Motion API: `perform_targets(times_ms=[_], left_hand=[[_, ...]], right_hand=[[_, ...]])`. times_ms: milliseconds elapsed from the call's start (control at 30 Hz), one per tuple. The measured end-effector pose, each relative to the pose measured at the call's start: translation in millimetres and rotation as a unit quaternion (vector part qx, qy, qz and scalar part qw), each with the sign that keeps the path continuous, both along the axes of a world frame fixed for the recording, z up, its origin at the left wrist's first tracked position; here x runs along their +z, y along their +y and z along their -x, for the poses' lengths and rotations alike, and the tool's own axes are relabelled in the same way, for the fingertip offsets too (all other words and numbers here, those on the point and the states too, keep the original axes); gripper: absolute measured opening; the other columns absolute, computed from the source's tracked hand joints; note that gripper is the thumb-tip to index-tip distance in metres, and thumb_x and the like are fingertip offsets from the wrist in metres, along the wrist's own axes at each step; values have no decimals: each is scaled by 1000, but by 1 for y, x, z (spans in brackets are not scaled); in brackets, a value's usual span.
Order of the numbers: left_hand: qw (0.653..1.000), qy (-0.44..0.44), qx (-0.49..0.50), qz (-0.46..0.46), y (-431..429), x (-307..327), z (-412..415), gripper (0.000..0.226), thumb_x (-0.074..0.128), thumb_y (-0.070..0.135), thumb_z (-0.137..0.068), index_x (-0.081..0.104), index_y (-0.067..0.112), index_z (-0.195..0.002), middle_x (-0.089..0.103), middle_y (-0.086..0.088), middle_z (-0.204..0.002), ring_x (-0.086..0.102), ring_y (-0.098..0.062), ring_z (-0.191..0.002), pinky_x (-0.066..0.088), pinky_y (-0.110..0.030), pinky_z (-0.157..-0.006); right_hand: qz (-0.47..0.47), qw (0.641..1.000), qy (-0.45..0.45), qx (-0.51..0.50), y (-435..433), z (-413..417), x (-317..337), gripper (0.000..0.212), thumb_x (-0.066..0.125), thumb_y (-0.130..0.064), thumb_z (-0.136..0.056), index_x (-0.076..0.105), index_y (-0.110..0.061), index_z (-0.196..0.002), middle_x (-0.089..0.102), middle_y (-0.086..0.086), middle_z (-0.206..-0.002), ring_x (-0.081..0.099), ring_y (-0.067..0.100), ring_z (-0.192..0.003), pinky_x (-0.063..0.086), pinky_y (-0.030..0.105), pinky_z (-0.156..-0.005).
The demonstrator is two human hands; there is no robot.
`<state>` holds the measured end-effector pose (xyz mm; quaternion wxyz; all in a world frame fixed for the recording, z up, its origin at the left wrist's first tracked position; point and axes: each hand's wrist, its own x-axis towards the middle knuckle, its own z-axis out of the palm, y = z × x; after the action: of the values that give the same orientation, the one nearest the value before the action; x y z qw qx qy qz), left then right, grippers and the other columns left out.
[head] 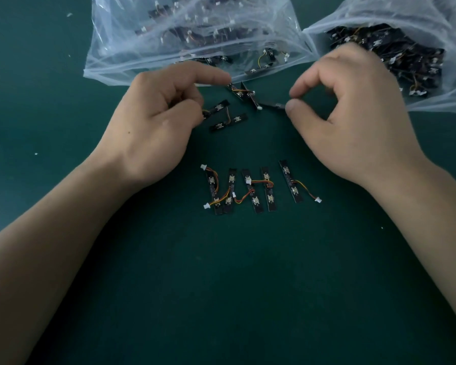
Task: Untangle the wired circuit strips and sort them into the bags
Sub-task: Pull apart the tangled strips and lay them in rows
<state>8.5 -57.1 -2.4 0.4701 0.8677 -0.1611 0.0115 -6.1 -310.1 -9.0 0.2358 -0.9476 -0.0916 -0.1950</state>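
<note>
Where the tangled strips [244,97] lie between the two sets of fingertips, the left hand [156,122] curls its forefinger onto one strip end and its thumb against another. The right hand [353,114] pinches the outermost strip's tip between thumb and forefinger, with its other fingers curled. Behind the fingertips, toward the wrists, a row of separated strips [256,191] lies flat on the green table [221,285]. Beyond the fingertips sit the left bag [111,61] and the right bag [445,11], both clear and both holding strips.

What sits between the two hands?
Head view: a tangled clump of wired circuit strips spans the gap, over the green mat. The left hand holds one side; the right hand pinches the other end.
</note>
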Motion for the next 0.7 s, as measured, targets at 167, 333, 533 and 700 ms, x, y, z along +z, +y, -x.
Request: perform_targets(times_ms=[167, 333, 533, 700], left_hand=[[997, 10, 54, -50, -5, 4, 4, 47, 47, 13, -85, 77, 44, -104, 56, -13, -68, 49, -14, -63, 46, -31, -76], [992, 9, 74, -103, -13, 9, 9, 37, 51, 18, -86, 77, 42, -93, 62, 11, -64, 55, -1, -65, 43, -53, -103], [987, -11, 114, -114, -11, 6, 9, 22, 62, 24, -87, 77, 40, -90, 62, 31, -66, 55, 7, -64, 49, -46, -100], [986, -31, 108, -126, -9, 3, 6, 14, 70, 24, -86, 79, 33, -83, 66, 24, -72, 58, 6, -61, 40, -4, -60]], right_hand=[[-1, 994, -7, 109, 15, -1, 2, 17, 67, -35, -96, 78, -24, -104, 63, 0, -120, 54, 23, -121, 37, 44, -108], [42, 987, 69, 141, 24, -12, 3, 14, 66, -39, -97, 78, -35, -105, 54, -8, -143, 37, 17, -142, 17, 30, -110], [19, 983, 121, 136, 22, -11, 6, 14, 67, -20, -92, 70, -33, -90, 49, -12, -150, 28, 12, -147, 10, 28, -111], [22, 978, 127, 163, 22, -9, 9, 23, 66, -11, -89, 69, -34, -86, 48, -14, -149, 27, 10, -147, 8, 26, -111]])
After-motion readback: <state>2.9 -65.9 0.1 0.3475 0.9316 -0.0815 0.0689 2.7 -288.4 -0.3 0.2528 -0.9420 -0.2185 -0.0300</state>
